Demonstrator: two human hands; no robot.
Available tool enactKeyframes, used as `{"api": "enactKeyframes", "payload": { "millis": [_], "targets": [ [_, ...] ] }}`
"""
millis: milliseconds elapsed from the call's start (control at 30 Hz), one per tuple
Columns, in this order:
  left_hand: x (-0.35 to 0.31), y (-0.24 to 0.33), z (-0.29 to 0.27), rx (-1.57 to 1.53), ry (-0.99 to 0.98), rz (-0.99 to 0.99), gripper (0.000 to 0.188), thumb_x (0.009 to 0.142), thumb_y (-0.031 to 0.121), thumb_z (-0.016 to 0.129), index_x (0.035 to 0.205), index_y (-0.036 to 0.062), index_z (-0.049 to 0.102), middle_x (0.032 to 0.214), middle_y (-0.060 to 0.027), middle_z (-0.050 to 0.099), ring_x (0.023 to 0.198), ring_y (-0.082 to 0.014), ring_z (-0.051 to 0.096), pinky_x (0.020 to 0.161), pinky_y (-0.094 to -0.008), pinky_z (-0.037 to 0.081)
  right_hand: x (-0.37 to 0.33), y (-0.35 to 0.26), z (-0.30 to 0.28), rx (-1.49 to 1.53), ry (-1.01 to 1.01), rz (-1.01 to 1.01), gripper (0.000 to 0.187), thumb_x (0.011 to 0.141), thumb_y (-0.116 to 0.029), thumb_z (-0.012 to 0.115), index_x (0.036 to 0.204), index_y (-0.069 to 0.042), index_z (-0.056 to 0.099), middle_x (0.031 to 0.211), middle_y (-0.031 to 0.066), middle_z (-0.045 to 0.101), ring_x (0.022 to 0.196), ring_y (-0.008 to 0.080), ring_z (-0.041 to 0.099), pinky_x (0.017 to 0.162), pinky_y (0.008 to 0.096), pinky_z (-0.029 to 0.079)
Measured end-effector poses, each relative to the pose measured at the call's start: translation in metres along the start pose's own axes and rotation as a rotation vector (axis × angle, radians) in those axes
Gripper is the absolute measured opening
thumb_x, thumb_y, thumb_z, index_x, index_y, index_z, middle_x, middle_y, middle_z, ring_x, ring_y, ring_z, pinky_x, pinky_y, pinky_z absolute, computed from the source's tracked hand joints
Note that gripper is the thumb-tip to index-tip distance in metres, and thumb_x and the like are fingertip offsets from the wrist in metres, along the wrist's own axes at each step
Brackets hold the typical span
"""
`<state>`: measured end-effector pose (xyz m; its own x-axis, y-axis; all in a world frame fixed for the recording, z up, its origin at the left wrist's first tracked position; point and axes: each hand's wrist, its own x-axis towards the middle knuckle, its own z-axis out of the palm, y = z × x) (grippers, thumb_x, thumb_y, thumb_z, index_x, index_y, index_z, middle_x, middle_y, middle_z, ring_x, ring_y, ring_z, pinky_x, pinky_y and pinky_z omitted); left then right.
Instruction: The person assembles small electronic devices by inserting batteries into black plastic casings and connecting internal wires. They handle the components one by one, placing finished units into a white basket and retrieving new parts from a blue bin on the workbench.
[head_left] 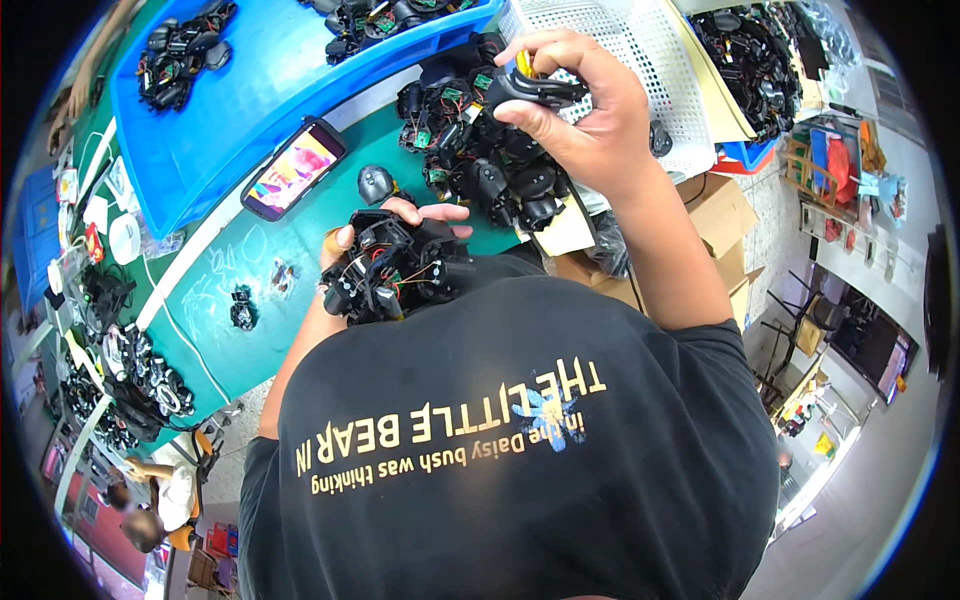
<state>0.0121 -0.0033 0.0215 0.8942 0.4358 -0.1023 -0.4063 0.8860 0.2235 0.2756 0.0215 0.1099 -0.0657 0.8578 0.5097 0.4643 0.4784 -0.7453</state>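
At the upper right, my right hand [600,105] is closed on a curved black plastic shell [548,92] with a yellow piece at its top, pinched between thumb and fingers. It is raised over a heap of black plastic housings [490,150] with small green circuit boards. My left hand [404,209] is wrapped round a clump of black plastic housings [395,268] with thin wires, close against my shirt. The clump hides most of that palm. Just beyond it, a single rounded black housing [376,184] rests on the green tabletop [225,345].
A blue tray [240,110] with more black parts fills the far left. A phone [294,168] with a lit screen leans at its edge. White perforated basket [660,70] and a box of black parts [745,75] stand right. A small black part [243,308] lies left.
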Motion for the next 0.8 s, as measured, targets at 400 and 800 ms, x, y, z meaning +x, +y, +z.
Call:
{"api": "enactKeyframes", "payload": {
  "millis": [400, 800],
  "targets": [
    [-0.005, 0.000, -0.006, -0.015, -0.023, 0.026, 0.057, 0.074, 0.056, 0.065, 0.110, 0.0115, 0.058, 0.137, -0.0341, 0.029, 0.127, -0.0510, 0.033, 0.095, -0.0613, 0.041, -0.024, 0.082, 0.001, 0.454, 0.460, 0.688, 0.017, 0.096, -0.021, 0.051, 0.092, -0.005, 0.055, 0.080, 0.0017, 0.059, 0.070, 0.0085, 0.056, 0.064, 0.0239, 0.047],
    [-0.008, -0.003, -0.011, -0.054, -0.059, 0.043, 0.062, 0.073, 0.055, 0.064, 0.116, 0.0100, 0.058, 0.137, -0.0354, 0.031, 0.126, -0.0492, 0.036, 0.099, -0.0600, 0.036, -0.002, 0.058, -0.027, 0.638, 0.406, 0.767, 0.022, 0.097, -0.026, 0.049, 0.094, -0.006, 0.058, 0.072, 0.0052, 0.058, 0.064, 0.0145, 0.058, 0.058, 0.0261, 0.047]
  ]
}}
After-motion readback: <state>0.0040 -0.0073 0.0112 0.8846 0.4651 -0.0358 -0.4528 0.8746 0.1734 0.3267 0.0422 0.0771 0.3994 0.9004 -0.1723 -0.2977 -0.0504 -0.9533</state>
